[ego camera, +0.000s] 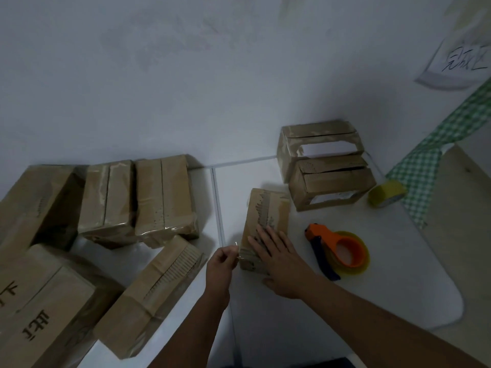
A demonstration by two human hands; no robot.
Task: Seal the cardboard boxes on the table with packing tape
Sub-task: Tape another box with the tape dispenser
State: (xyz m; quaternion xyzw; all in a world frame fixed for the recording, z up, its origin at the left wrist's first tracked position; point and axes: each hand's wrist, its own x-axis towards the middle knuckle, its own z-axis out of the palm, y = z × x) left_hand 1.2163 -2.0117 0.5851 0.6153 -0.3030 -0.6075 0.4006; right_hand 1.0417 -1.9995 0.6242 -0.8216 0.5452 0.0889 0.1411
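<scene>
Both forearms enter from bottom edge. Left hand (222, 261) has fingers curled, pinching a strip of clear tape (237, 250) at the near left corner of the small cardboard box (267, 221). Right hand (276, 264) lies flat, fingers spread and straight, pressing on the near end of that box's top. Box sits on the white table (292, 328), long axis running away from the camera, torn brown strip along its top seam. Just right of it: orange tape dispenser (337, 251) with a clear roll, lying on the table, untouched. Left side: cluster of bigger boxes (111, 235), some glossy with tape, one tilted near the left forearm. Farther right: two stacked-looking boxes (324, 166) with white labels on their sides, flaps not flush. Yellowish tape roll (386, 193) beside them, next to green checked cloth (435, 152). Paper sign (462, 62) with handwriting on the wall, far right.
</scene>
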